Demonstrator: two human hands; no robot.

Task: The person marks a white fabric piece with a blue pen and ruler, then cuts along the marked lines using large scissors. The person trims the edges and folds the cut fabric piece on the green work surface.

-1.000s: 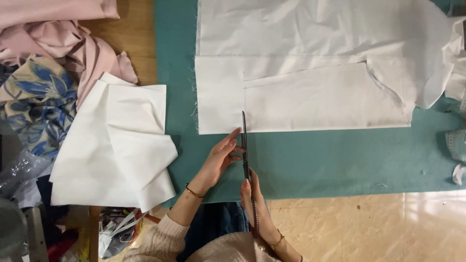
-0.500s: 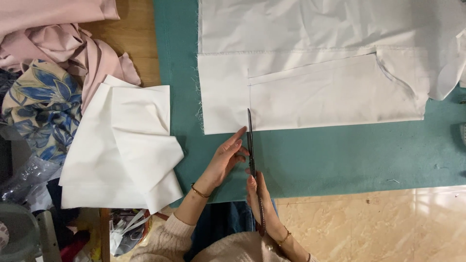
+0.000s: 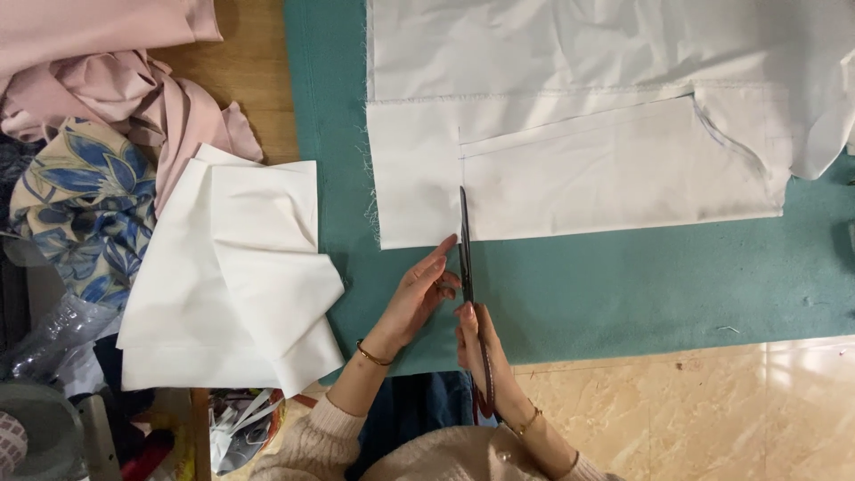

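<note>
My right hand grips long dark scissors whose blades point away from me into the near edge of a white fabric sheet. The blades lie along the left edge of a paper pattern piece resting on that fabric. My left hand rests on the teal mat just left of the blades, with its fingertips at the fabric's near edge. Both wrists wear thin gold bracelets.
A teal cutting mat covers the wooden table. To the left lies a folded white cloth, pink fabric and blue floral fabric. Clutter and a plastic bottle sit at the lower left.
The scissors have advanced farther into the white fabric along the pattern's left edge. My left hand has stayed beside the blades. The view has shifted slightly.
</note>
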